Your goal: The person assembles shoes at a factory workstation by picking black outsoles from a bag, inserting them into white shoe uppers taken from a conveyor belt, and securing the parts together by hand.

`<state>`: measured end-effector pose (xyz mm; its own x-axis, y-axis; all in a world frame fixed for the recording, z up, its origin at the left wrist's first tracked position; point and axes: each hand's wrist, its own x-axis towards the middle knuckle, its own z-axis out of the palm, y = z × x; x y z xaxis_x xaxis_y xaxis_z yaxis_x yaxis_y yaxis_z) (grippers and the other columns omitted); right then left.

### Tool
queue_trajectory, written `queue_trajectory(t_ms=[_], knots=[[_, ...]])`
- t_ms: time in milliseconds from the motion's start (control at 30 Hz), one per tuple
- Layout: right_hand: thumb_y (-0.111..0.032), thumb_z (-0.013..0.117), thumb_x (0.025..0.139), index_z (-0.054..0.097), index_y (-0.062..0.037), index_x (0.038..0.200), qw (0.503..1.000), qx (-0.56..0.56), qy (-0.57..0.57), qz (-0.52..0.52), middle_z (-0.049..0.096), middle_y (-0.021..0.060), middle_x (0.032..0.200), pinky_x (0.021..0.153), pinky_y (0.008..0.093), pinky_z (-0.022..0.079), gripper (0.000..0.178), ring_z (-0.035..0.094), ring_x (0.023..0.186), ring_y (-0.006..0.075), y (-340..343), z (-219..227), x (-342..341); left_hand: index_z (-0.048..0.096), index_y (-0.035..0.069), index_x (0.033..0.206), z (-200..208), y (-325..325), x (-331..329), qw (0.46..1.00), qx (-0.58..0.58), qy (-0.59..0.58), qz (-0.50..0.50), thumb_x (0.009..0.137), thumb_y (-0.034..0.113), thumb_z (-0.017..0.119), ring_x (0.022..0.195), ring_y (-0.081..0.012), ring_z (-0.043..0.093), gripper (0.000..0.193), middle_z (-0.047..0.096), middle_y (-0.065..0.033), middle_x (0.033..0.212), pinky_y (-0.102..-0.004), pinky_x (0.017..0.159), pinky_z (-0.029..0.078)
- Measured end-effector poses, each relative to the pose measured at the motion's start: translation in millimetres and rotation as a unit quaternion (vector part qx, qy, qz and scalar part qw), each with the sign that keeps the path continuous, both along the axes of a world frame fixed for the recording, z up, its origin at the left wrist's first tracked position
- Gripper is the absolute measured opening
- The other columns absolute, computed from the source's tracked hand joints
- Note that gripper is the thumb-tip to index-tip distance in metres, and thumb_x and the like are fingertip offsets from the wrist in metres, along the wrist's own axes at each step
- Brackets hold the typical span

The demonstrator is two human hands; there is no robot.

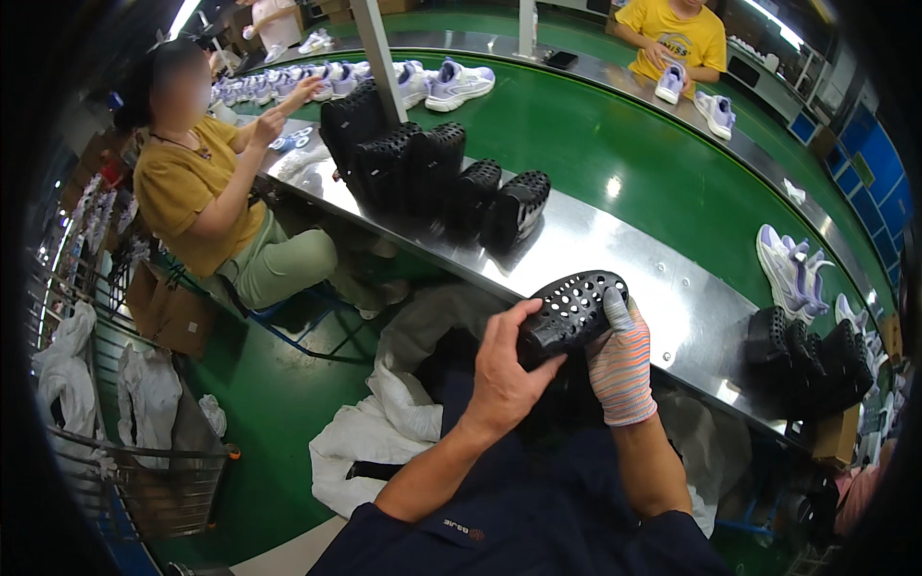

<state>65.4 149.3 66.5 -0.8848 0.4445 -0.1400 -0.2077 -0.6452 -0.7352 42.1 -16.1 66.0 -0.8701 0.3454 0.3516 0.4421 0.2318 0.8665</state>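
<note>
Between my two hands is a black shoe tree (576, 305) with round holes all over its upper face, held over the near edge of the metal bench. Bare fingers of my left hand (507, 370) grip its left end, thumb underneath. My right hand (621, 360), in a striped knit glove, closes on its right end with the thumb on top. Further left on the bench stand several similar black perforated shoe trees (519, 206) in a row. Another stack of black shoe trees (816, 355) stands at the right end of the bench.
A green conveyor belt (595, 125) runs behind the metal bench (663, 288), carrying white and lilac sneakers (459, 84). A person in a mustard top (192, 178) sits at the left; another in yellow (687, 43) works across. White sacks (370, 442) and a wire cart (173, 470) are lower left.
</note>
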Motion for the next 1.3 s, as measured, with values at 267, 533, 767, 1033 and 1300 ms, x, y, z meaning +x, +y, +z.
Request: queue_trajectory(t_ms=[267, 533, 767, 1033, 1300], knots=[[-0.028, 0.063, 0.101, 0.05, 0.0108, 0.139, 0.973, 0.22, 0.032, 0.066, 0.064, 0.0191, 0.121, 0.098, 0.0392, 0.053, 0.055, 0.066, 0.107, 0.0259, 20.4, 36.5, 4.6, 0.049, 0.002, 0.139, 72.4, -63.4, -139.4, 0.953, 0.282, 0.027, 0.105, 0.082, 0.003, 0.084, 0.103, -0.0181, 0.064, 0.067, 0.063, -0.0112, 0.121, -0.03, 0.088, 0.055], [-0.024, 0.063, 0.1, 0.057, 0.0078, 0.128, 0.979, 0.194, -0.034, 0.057, 0.067, 0.0156, 0.107, 0.087, 0.0353, 0.056, 0.043, 0.068, 0.095, 0.0227, 51.5, -4.1, 30.3, 0.053, 0.007, 0.141, 68.0, -113.0, -290.1, 0.95, -0.04, 0.13, 0.281, 0.076, 0.036, 0.09, 0.114, -0.0362, 0.067, 0.08, 0.068, -0.0198, 0.126, -0.0419, 0.099, 0.052], [-0.024, 0.063, 0.1, 0.06, 0.0065, 0.124, 0.968, 0.235, -0.079, 0.033, 0.068, 0.0143, 0.103, 0.083, 0.033, 0.056, 0.039, 0.068, 0.089, 0.0203, 69.7, -9.3, 41.7, 0.052, 0.005, 0.149, 40.4, -115.7, -329.6, 0.951, -0.136, -0.064, 0.271, 0.085, 0.055, 0.08, 0.132, -0.0311, 0.056, 0.085, 0.059, -0.0228, 0.142, -0.0394, 0.108, 0.045], [-0.019, 0.062, 0.101, 0.063, 0.0054, 0.122, 0.937, 0.318, -0.13, -0.063, 0.07, 0.0128, 0.1, 0.08, 0.031, 0.058, 0.032, 0.068, 0.087, 0.0175, 92.3, -9.9, 54.9, 0.042, 0.01, 0.155, 41.8, -120.1, -310.9, 0.963, -0.153, 0.046, 0.216, 0.078, 0.039, 0.089, 0.133, -0.0345, 0.055, 0.095, 0.06, -0.0236, 0.139, -0.0415, 0.109, 0.045], [-0.017, 0.061, 0.102, 0.06, 0.0045, 0.124, 0.94, 0.284, -0.17, -0.082, 0.068, 0.0127, 0.101, 0.074, 0.0324, 0.061, 0.031, 0.072, 0.083, 0.0203, 101.8, -33.1, 66.7, 0.047, 0.009, 0.143, 41.7, -120.0, -305.9, 0.937, -0.216, 0.119, 0.245, 0.074, 0.028, 0.088, 0.118, -0.0437, 0.062, 0.083, 0.066, -0.0276, 0.123, -0.0487, 0.101, 0.05]])
